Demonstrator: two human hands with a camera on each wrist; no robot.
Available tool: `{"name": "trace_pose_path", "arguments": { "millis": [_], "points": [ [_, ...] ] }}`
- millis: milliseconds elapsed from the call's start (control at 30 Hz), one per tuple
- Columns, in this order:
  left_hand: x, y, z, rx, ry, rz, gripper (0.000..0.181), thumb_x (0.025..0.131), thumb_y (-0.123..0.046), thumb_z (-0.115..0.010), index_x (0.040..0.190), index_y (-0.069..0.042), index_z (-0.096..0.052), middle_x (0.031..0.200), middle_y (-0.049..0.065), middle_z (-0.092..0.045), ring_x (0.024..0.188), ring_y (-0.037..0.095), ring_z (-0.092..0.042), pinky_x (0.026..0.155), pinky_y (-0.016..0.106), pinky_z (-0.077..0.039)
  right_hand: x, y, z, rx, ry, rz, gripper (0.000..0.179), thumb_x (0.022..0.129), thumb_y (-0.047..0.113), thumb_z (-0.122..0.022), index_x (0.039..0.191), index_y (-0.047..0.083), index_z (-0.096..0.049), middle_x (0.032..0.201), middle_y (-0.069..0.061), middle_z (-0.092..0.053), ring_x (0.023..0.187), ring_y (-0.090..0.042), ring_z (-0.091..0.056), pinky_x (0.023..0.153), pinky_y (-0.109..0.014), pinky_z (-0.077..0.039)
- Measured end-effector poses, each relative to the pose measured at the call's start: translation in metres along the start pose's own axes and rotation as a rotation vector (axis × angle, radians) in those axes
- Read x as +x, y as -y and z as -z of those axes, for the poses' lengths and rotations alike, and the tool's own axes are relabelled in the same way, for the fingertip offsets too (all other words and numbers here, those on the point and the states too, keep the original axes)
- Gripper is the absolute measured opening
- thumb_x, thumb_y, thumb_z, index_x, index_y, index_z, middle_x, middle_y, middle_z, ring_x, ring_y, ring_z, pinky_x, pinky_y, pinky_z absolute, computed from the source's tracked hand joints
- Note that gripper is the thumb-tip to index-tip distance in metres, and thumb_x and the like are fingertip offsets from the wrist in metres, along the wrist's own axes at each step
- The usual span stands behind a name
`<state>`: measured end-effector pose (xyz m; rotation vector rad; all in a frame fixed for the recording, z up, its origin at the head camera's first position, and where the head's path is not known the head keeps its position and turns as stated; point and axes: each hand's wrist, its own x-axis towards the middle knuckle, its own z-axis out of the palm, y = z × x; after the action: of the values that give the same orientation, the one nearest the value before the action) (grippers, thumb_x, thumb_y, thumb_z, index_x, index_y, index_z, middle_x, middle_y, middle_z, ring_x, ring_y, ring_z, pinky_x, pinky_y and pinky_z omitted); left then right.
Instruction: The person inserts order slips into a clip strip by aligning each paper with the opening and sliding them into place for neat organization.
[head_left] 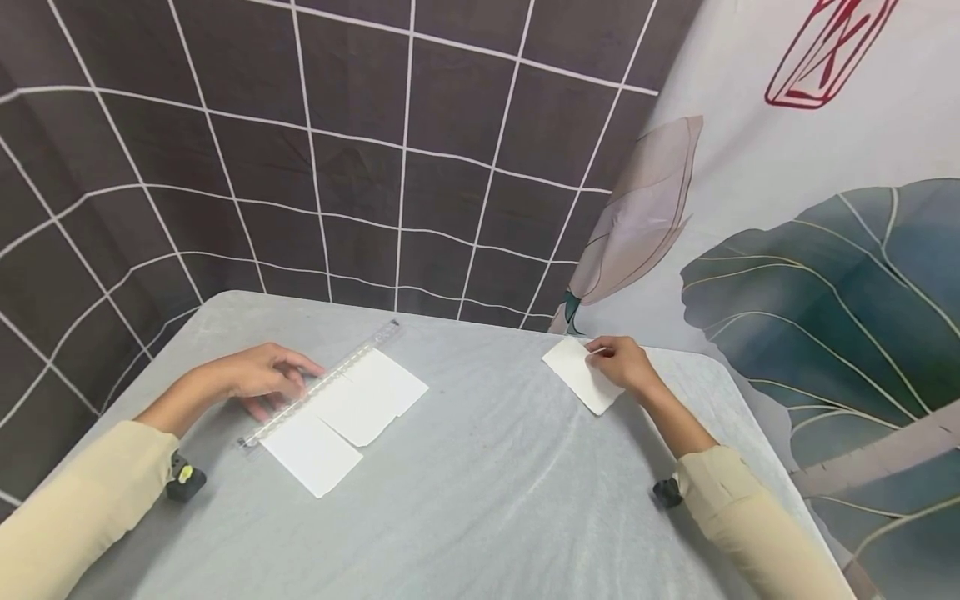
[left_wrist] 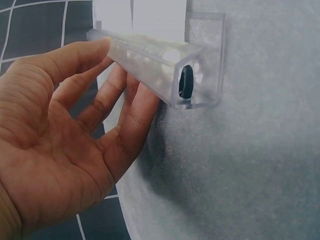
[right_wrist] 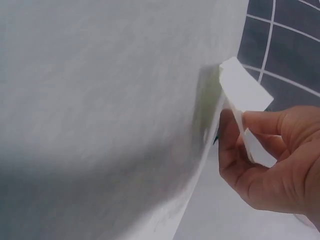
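On the left part of the table lies a long clear plastic bar (head_left: 330, 379), set at a slant, with small white paper sheets (head_left: 375, 392) along its right side. My left hand (head_left: 273, 375) is beside the bar with its fingers loosely bent. In the left wrist view, fingertips of my left hand (left_wrist: 85, 115) are right at the bar's long edge, near its dark-plugged end (left_wrist: 186, 82). My right hand (head_left: 618, 362) pinches a small white sheet of paper (head_left: 581, 375) between thumb and fingers. In the right wrist view this paper (right_wrist: 245, 87) stands tilted and bent near the table's edge.
A pale grey cloth covers the table (head_left: 480, 500). Behind it hangs a dark curtain (head_left: 450, 192) with a white grid. At the right is a white curtain (head_left: 750, 167) with large leaf prints. A dark wrist camera (head_left: 185, 482) sits at my left cuff.
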<state>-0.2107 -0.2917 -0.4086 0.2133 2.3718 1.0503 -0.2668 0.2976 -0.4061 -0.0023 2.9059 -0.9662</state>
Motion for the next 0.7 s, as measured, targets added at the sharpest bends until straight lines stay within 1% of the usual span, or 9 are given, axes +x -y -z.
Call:
{"name": "trace_pose_path", "arguments": {
  "millis": [67, 167, 400, 533, 700],
  "points": [
    [0.000, 0.000, 0.000, -0.002, 0.000, 0.002, 0.064, 0.098, -0.010, -0.074, 0.158, 0.003, -0.057, 0.117, 0.012, -0.076, 0.089, 0.023, -0.066, 0.066, 0.046, -0.069, 0.004, 0.005, -0.003, 0.006, 0.004, 0.013, 0.032, 0.108, 0.010, -0.067, 0.135, -0.007, -0.075, 0.129, -0.034, -0.075, 0.108, -0.038, -0.071, 0.079, -0.028, -0.050],
    [-0.001, 0.000, 0.000, -0.006, 0.002, 0.008, 0.064, 0.098, -0.010, -0.073, 0.159, 0.004, -0.056, 0.118, 0.013, -0.076, 0.088, 0.023, -0.066, 0.067, 0.046, -0.069, 0.008, 0.014, -0.008, 0.013, 0.010, 0.029, 0.032, 0.108, 0.010, -0.068, 0.135, -0.007, -0.076, 0.128, -0.034, -0.075, 0.107, -0.038, -0.072, 0.078, -0.027, -0.051],
    [0.000, 0.000, 0.002, -0.012, 0.007, 0.025, 0.064, 0.099, -0.009, -0.071, 0.160, 0.003, -0.055, 0.118, 0.012, -0.075, 0.088, 0.022, -0.066, 0.068, 0.045, -0.069, 0.020, 0.034, -0.018, 0.063, 0.040, 0.076, 0.031, 0.107, 0.007, -0.069, 0.133, -0.008, -0.076, 0.121, -0.031, -0.077, 0.103, -0.032, -0.071, 0.076, -0.024, -0.051],
    [0.000, 0.000, 0.002, -0.021, 0.007, 0.028, 0.064, 0.099, -0.009, -0.072, 0.160, 0.003, -0.055, 0.118, 0.011, -0.075, 0.088, 0.022, -0.066, 0.068, 0.045, -0.069, 0.027, 0.046, -0.025, 0.092, 0.073, 0.094, 0.032, 0.107, 0.004, -0.068, 0.135, -0.008, -0.075, 0.122, -0.031, -0.077, 0.105, -0.032, -0.071, 0.079, -0.023, -0.051],
    [0.000, 0.000, 0.001, -0.024, 0.012, 0.026, 0.064, 0.099, -0.009, -0.071, 0.160, 0.003, -0.055, 0.117, 0.010, -0.074, 0.088, 0.021, -0.065, 0.068, 0.044, -0.068, 0.033, 0.062, -0.037, 0.119, 0.122, 0.118, 0.034, 0.107, 0.003, -0.068, 0.139, -0.006, -0.074, 0.126, -0.030, -0.076, 0.110, -0.035, -0.073, 0.083, -0.024, -0.054]
  ]
}}
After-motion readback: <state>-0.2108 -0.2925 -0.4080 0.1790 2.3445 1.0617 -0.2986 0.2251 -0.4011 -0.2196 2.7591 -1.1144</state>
